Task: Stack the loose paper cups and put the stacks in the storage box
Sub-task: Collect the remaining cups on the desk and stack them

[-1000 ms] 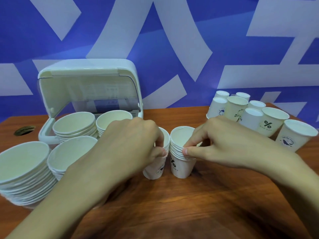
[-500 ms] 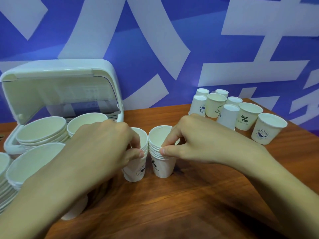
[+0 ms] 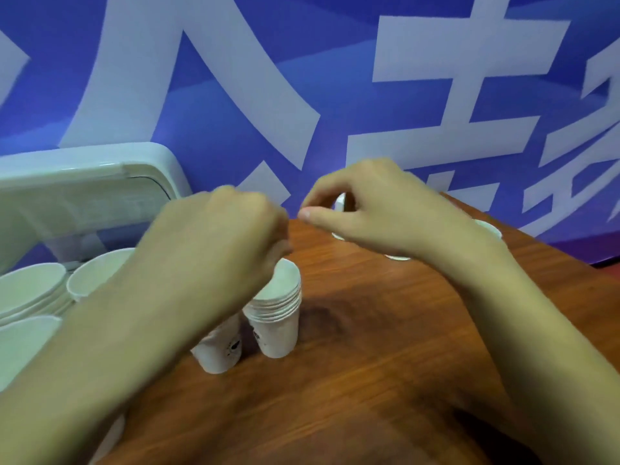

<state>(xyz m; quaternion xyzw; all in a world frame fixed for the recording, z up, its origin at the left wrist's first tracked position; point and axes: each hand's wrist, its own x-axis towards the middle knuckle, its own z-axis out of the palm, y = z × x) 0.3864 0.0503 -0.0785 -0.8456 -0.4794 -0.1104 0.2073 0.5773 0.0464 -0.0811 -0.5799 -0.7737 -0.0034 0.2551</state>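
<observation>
Two stacks of white paper cups stand side by side on the wooden table: the left stack [image 3: 219, 350] and the right stack [image 3: 278, 313]. My left hand [image 3: 218, 243] hovers blurred above them, fingers curled into a fist, hiding the top of the left stack; nothing shows in it. My right hand [image 3: 375, 209] is raised higher and further back, thumb and forefinger pinched together with nothing between them. Behind it, loose cups [image 3: 488, 228] are mostly hidden. The white storage box [image 3: 84, 189] stands at the left with its lid up.
Wider paper bowls [image 3: 97, 276] sit stacked in and in front of the box at the left edge. A blue wall with large white shapes rises right behind the table. Bare wood [image 3: 385, 347] lies in front of the stacks.
Both hands have let go of the stack rims and lifted up and away. The view has swung right and down, pushing the box and bowls toward the left edge.
</observation>
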